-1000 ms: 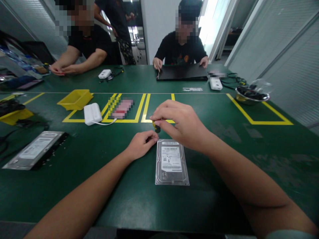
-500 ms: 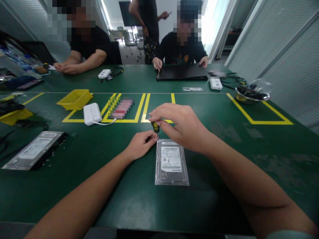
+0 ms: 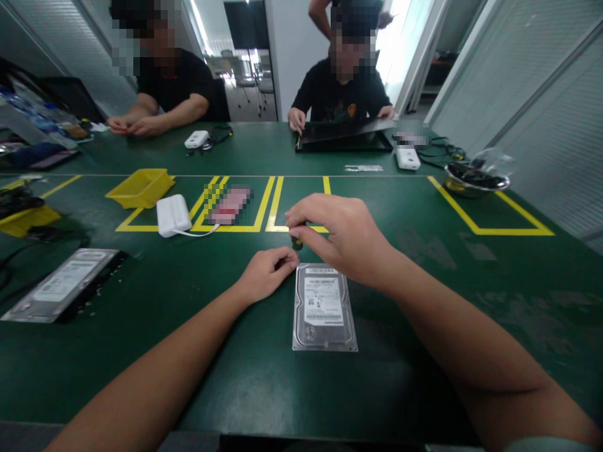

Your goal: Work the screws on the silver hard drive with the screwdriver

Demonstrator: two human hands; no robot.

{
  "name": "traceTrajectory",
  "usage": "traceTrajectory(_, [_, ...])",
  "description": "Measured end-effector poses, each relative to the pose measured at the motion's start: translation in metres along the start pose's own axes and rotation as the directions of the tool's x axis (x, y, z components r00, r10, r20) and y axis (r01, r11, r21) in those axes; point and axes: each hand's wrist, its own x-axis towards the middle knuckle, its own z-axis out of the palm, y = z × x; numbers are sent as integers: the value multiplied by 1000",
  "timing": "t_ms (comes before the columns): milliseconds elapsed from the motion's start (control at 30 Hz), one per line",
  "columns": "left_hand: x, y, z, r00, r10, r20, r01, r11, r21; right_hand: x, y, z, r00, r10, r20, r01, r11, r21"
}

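A silver hard drive (image 3: 324, 306) with a white label lies flat on the green table (image 3: 424, 351) in front of me. My right hand (image 3: 342, 235) is pinched on the dark handle of a small screwdriver (image 3: 296, 241), held upright over the drive's far left corner. My left hand (image 3: 266, 271) rests on the table at that same corner, fingers curled and touching the drive's edge near the tool's tip. What lies under those fingertips is hidden.
A second hard drive (image 3: 59, 292) lies at the left. Yellow trays (image 3: 140, 188) and a white box (image 3: 173, 215) stand beyond, among yellow floor-tape markings. A metal bowl (image 3: 475, 179) sits far right. Two people sit across the table; one lifts a laptop lid (image 3: 346, 134).
My right hand has turned slightly on the screwdriver handle. Across the table the person has begun raising the black laptop lid. A standing person behind has moved right.
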Motion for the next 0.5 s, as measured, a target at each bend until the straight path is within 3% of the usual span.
traceTrajectory(500, [0,0,0,1000,13,-6,-13,1000,16,-2,2,1,998,-36,-43,34,999,-39])
